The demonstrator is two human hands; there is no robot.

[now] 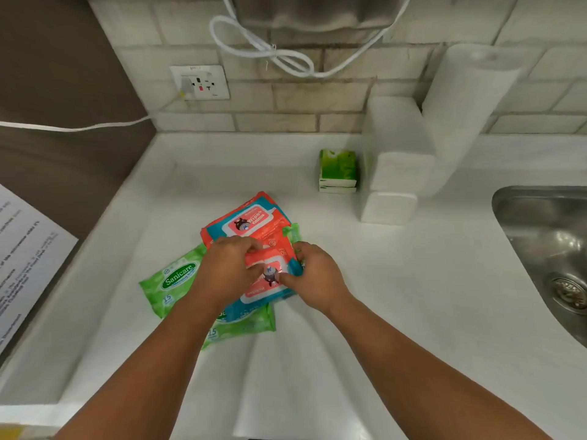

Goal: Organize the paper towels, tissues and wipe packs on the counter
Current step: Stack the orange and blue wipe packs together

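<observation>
A heap of wipe packs lies mid-counter. A coral and blue wipe pack (266, 281) is on top, gripped on its left by my left hand (227, 268) and on its right by my right hand (317, 274). A second coral and blue pack (247, 219) lies just behind it. Green Sanicare packs stick out below: one at the left (171, 281), one in front (241, 327). Near the wall stand small green tissue packs (337, 171), white stacked paper towels (397, 166) and a tall white paper towel roll (467, 119).
A steel sink (552, 249) is sunk into the white counter (413, 296) at the right. A printed sheet (22, 252) lies on the brown surface at the left. A wall socket (200, 82) and looped white cable (270, 55) are on the tiled backsplash.
</observation>
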